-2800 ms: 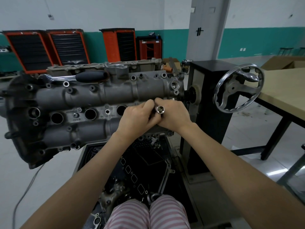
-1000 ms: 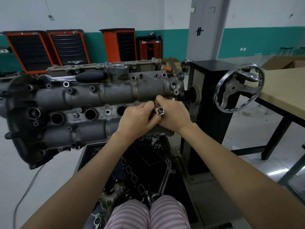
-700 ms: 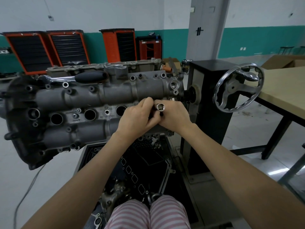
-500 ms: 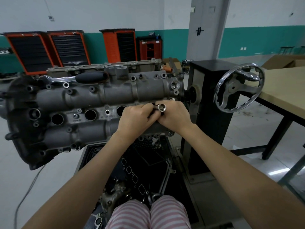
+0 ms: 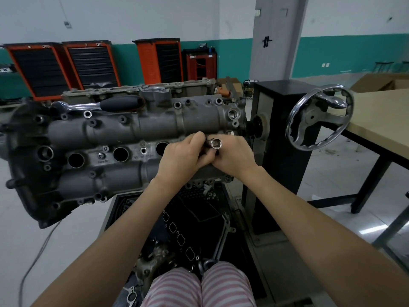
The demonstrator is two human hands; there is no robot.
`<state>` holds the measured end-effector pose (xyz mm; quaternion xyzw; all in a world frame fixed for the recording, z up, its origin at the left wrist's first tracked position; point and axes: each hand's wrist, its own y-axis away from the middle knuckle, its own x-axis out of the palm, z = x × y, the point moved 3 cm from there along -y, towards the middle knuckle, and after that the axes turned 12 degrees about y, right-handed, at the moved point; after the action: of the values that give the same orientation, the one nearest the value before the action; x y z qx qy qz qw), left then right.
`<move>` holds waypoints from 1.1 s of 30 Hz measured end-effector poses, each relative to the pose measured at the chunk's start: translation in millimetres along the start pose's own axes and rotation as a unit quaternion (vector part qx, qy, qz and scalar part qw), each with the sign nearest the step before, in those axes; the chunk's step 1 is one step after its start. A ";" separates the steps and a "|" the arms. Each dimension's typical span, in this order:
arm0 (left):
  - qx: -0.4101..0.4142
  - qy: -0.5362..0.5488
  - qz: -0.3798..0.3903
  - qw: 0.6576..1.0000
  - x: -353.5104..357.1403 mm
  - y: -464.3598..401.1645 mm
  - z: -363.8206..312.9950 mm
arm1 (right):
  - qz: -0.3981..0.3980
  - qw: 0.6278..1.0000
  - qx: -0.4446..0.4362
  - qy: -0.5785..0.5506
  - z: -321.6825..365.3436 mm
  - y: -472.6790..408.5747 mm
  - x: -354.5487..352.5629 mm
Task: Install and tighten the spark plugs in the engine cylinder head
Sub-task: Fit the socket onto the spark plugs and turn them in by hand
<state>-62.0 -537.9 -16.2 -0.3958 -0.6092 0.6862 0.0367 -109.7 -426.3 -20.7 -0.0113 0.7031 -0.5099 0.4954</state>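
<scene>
Gripping the chrome socket [image 5: 216, 143] together, left hand [image 5: 184, 158] and right hand [image 5: 235, 158] meet over the cylinder head [image 5: 115, 138]

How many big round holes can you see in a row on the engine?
3 open holes on the cylinder head: one at the left, one in the middle, and one beside the left hand. The hands may hide a fourth.

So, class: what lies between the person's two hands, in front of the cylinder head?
In the head view, a chrome socket, open end toward the camera, sits between the left hand and right hand; fingers of both grip it against the cylinder head.
</scene>
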 end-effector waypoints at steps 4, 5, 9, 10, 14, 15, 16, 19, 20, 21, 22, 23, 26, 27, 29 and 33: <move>0.019 -0.011 0.013 1.000 1.6 1.4 0.4 | 0.011 1.000 0.005 0.010 -1.2 -0.6 1.3; 0.019 -0.007 0.021 1.000 1.8 1.4 -0.2 | 0.017 1.000 0.005 0.018 -1.6 -0.8 1.9; -0.001 0.007 0.037 0.999 1.1 0.4 -2.8 | 0.033 0.999 0.002 0.040 0.1 -2.9 2.3; -0.007 0.012 0.038 0.999 0.8 0.0 -3.3 | 0.034 0.998 0.001 0.045 0.8 -2.8 2.1; -0.001 0.014 0.037 0.999 1.4 0.2 -4.1 | 0.022 0.999 -0.001 0.036 0.9 -1.9 0.3; 0.000 0.014 0.034 0.999 1.5 0.2 -3.7 | 0.022 0.999 0.000 0.029 0.9 -1.5 0.0; -0.001 0.012 0.029 0.999 1.7 0.1 -2.9 | 0.026 0.999 0.002 0.024 0.6 -1.3 -0.1; -0.012 0.002 0.009 1.000 1.5 0.2 0.7 | 0.023 1.000 0.008 0.017 -0.4 -0.6 0.8; -0.013 0.003 0.004 1.000 1.6 0.5 1.9 | 0.021 1.000 0.010 0.018 -0.5 -0.5 1.2; -0.012 0.005 0.003 1.000 1.7 0.8 3.1 | 0.019 1.000 0.013 0.019 -0.6 -0.5 1.7; -0.009 0.009 0.007 1.000 2.0 1.4 3.9 | 0.018 1.000 0.014 0.020 -0.6 -0.7 1.8; -0.005 0.013 0.013 1.000 2.6 1.8 3.8 | 0.017 1.000 0.014 0.021 -0.7 -0.7 1.8; 0.001 0.022 0.026 0.999 2.2 1.7 0.3 | 0.016 0.999 0.009 0.033 0.0 -1.6 0.9; 0.001 0.021 0.025 0.999 1.2 1.2 -1.0 | 0.019 0.999 0.008 0.035 0.5 -1.9 0.9; -0.003 0.025 0.021 0.999 -0.7 -0.1 -2.8 | 0.019 0.999 0.007 0.039 1.4 -1.7 0.9; -0.005 0.028 0.015 0.999 0.1 0.1 -2.2 | 0.028 0.999 -0.007 0.037 2.2 -0.7 -0.2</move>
<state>-60.7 -536.1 -16.1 -0.4238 -0.6057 0.6722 0.0414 -108.4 -428.0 -20.0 0.0239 0.7246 -0.4909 0.4831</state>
